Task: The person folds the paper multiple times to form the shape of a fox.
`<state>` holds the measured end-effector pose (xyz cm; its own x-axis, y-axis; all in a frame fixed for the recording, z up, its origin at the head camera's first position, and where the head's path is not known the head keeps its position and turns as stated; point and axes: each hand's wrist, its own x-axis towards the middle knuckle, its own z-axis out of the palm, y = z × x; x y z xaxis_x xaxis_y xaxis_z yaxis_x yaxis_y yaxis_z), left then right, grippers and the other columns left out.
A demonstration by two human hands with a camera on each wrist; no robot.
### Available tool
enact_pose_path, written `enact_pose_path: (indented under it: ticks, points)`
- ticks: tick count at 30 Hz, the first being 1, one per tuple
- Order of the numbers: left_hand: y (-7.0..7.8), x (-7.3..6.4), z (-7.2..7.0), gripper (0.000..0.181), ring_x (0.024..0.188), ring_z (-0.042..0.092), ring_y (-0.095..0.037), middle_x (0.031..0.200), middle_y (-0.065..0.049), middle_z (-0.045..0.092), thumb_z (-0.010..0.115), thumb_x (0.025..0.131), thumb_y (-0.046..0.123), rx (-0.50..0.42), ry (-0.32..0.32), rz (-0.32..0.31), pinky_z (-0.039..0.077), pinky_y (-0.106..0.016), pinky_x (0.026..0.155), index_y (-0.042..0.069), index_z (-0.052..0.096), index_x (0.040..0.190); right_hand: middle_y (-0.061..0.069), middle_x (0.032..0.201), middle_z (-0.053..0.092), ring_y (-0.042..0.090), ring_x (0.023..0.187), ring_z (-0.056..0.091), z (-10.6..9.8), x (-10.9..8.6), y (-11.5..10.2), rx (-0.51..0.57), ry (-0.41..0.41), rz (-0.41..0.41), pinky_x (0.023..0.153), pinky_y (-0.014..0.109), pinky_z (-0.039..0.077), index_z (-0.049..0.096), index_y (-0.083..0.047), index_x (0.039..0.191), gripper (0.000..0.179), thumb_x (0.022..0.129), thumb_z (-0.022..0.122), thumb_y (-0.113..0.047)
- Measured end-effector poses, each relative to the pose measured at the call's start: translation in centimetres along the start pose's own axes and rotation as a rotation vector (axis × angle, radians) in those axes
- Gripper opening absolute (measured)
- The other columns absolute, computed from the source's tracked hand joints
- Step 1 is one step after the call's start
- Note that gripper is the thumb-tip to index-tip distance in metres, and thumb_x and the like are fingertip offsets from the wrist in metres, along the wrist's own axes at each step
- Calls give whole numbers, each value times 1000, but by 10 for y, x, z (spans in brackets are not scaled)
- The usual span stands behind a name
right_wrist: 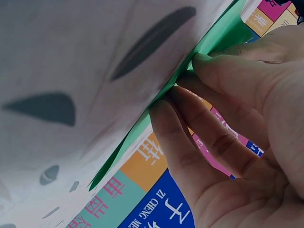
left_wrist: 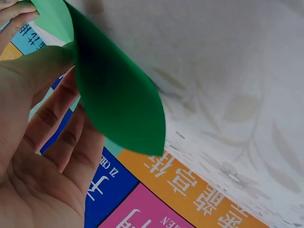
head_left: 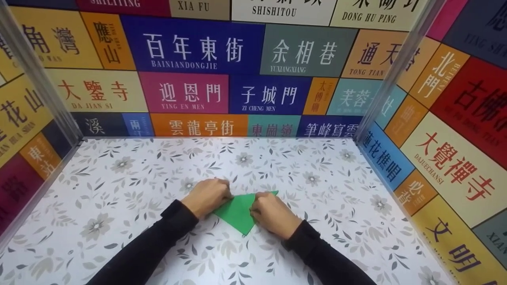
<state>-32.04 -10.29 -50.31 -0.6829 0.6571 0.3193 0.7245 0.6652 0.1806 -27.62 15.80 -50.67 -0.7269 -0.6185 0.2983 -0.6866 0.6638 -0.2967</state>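
Observation:
A sheet of green paper [head_left: 239, 211], folded into a pointed shape, lies on the floral tabletop between both hands. At its left side, my left hand [head_left: 208, 196] pinches the edge between thumb and fingers. In the left wrist view, the green paper [left_wrist: 126, 102] curls up into an open fold beside the left hand [left_wrist: 42, 142]. My right hand [head_left: 275, 213] grips the paper's right part, and a green tip pokes out beyond the knuckles. Seen from the right wrist, thumb and fingertips of the right hand [right_wrist: 237, 109] pinch the thin green paper [right_wrist: 225, 35] close to the table.
The white tabletop [head_left: 150, 174] carries a grey leaf and flower print. Walls with coloured blocks of Chinese lettering [head_left: 194, 47] enclose it at the back, left and right. Clear corner strips [head_left: 380, 99] run where the walls meet.

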Motion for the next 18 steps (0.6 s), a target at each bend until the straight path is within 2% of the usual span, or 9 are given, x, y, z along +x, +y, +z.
enact_pose_path:
  ticks: [6,12,18]
  points:
    - [-3,-9,-3,12,80,82,-27,94,-7,85,88,97,3,24,12,-5,71,-39,72,13,94,101,6,85,73,19,78,71,1,1,1,6,8,-20,72,30,63,89,-8,85,17,94,85,6]
    - [-2,-12,1,10,76,79,-25,92,-4,83,89,99,7,69,53,15,70,-39,69,15,94,99,6,84,72,19,77,71,2,0,1,14,23,-24,71,29,62,88,-7,83,19,93,84,9]
    - [-3,-14,1,8,80,80,-25,95,-6,84,89,101,9,42,51,6,71,-39,73,14,94,103,5,85,73,18,77,69,0,1,-1,10,8,-9,72,29,62,89,-8,84,19,93,83,8]
